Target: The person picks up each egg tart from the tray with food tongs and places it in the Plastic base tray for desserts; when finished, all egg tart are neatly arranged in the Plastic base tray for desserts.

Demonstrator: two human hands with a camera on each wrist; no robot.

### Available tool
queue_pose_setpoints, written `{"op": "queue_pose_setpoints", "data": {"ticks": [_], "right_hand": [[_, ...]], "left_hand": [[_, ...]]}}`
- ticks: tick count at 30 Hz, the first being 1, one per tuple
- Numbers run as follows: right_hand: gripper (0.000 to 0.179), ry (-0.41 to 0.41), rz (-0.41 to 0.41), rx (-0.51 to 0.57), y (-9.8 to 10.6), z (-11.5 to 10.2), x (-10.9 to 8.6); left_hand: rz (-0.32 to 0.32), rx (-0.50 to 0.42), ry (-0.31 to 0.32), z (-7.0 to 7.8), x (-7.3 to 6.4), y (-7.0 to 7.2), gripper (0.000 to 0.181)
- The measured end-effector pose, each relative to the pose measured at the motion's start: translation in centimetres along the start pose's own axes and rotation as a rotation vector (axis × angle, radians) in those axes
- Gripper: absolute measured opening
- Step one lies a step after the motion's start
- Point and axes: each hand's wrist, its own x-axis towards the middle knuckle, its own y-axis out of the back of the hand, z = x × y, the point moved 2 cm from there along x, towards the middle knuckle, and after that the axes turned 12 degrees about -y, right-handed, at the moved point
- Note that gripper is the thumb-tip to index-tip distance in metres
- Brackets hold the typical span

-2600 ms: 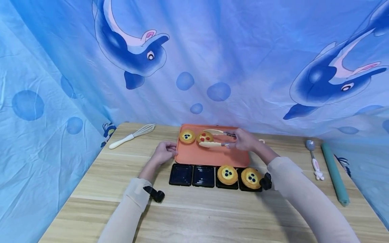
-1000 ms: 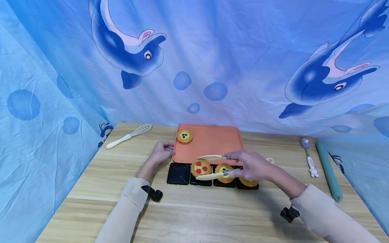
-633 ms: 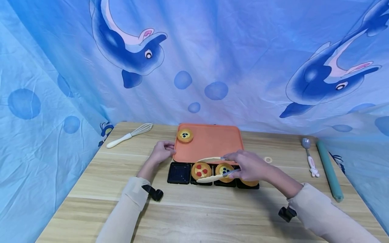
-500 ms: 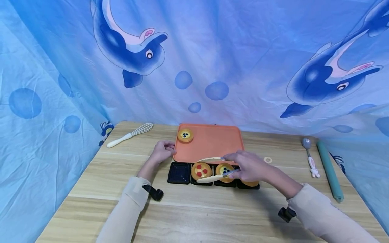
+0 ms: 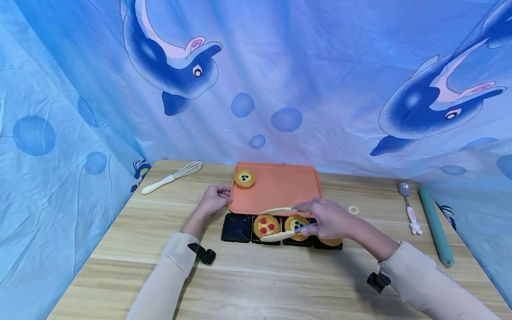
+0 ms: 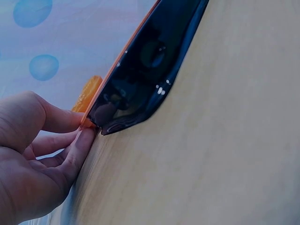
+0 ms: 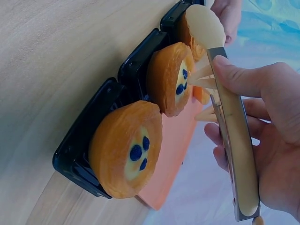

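Note:
My left hand (image 5: 214,199) pinches the left edge of the orange tray (image 5: 280,186), thumb above and fingers below in the left wrist view. One tart with dark berries (image 5: 245,178) sits in the tray's far left corner. In my right hand (image 5: 329,218) are cream-tipped tongs (image 7: 234,140), their arms spread on both sides of a red-topped tart (image 5: 265,225). That tart sits in the second black box from the left; whether the tips touch it I cannot tell. Two more berry tarts (image 7: 171,79) lie in the boxes to its right, partly covered by hand and tongs.
The leftmost black box (image 5: 236,227) holds nothing. A white whisk (image 5: 174,177) lies at the back left. A spoon with a rabbit handle (image 5: 410,209) and a green roll (image 5: 436,226) lie on the right. A blue dolphin curtain (image 5: 256,80) hangs behind the table (image 5: 240,289).
My right hand carried the red-topped tart with the tongs from the tray forward into the second black box. Lately the tongs stay almost still, their arms apart. My left hand stays on the tray.

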Motion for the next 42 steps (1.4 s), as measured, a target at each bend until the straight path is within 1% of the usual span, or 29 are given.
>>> {"op": "queue_pose_setpoints", "data": {"ticks": [11,16,20,23,29,32,37,42], "right_hand": [[0.061,-0.009,-0.006,-0.003,0.0,0.1,0.2],[0.071,-0.033,-0.053,0.024,0.4,0.1,0.0],[0.083,-0.044,-0.09,0.083,0.8,0.1,-0.2],[0.088,-0.038,-0.085,0.102,1.0,0.2,-0.4],[0.09,-0.022,-0.068,0.102,1.1,0.2,-0.4],[0.09,-0.006,-0.065,0.125,1.3,0.2,-0.1],[0.088,0.022,-0.038,0.178,2.4,0.2,0.4],[0.089,0.062,0.022,0.203,4.0,0.4,1.1]], "left_hand": [[0.001,-0.006,0.007,-0.1,0.1,0.0,0.04],[-0.003,-0.017,0.01,0.1,0.1,0.0,0.04],[-0.008,-0.016,0.01,0.0,0.1,-0.1,0.04],[-0.01,-0.012,0.008,0.0,0.1,-0.1,0.04],[-0.014,-0.009,0.011,-0.2,0.2,0.1,0.04],[-0.013,-0.003,0.01,-0.3,0.1,0.3,0.04],[-0.007,-0.005,0.01,-0.3,0.1,0.3,0.039],[-0.012,-0.001,0.013,-0.2,0.2,0.1,0.04]]}}
